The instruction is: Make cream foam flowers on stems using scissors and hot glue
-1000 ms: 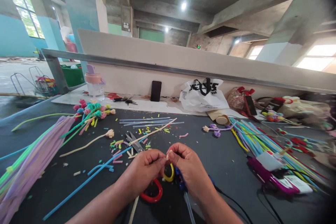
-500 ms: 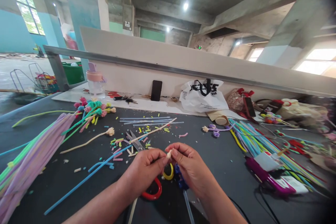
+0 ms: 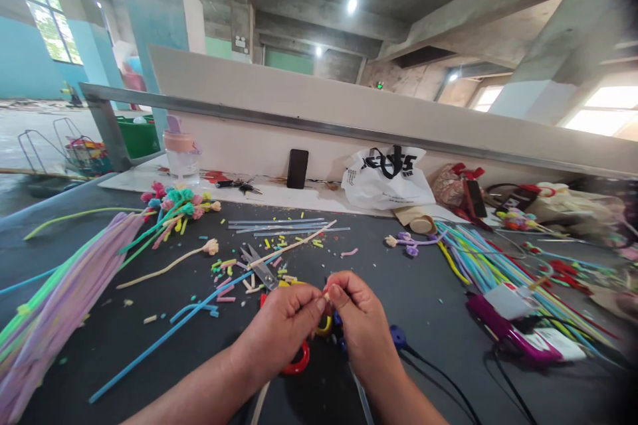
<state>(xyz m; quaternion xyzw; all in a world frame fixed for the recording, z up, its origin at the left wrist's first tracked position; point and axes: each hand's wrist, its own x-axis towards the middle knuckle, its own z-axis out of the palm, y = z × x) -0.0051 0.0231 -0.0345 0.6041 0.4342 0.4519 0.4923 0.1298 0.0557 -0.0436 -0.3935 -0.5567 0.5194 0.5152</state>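
Note:
My left hand [image 3: 285, 320] and my right hand [image 3: 363, 320] meet above the near middle of the table. Thumbs and forefingers of both are pinched on a small cream-coloured piece [image 3: 326, 296], mostly hidden by the fingertips. Under my left hand lie scissors [image 3: 260, 267], blades pointing away, with a red handle showing below. Beneath and beside my right hand is a blue tool [image 3: 397, 337] with a black cord, partly covered. A yellow ring [image 3: 325, 327] shows between the hands. A cream stem with a flower-like head [image 3: 210, 247] lies to the left.
Cut bits [image 3: 226, 279] and a long blue stick [image 3: 164, 339] lie left of my hands. Bundled fuzzy stems [image 3: 94, 279] fill the left side; coloured sticks [image 3: 478, 265] and a purple tool [image 3: 498, 327] lie right. Behind stand a bottle [image 3: 180, 153], a phone [image 3: 298, 169] and a white bag [image 3: 386, 179].
My fingertips have closed further over the cream piece, so less of it shows. My right hand has shifted slightly, and more of the blue tool and its cord appears beside it.

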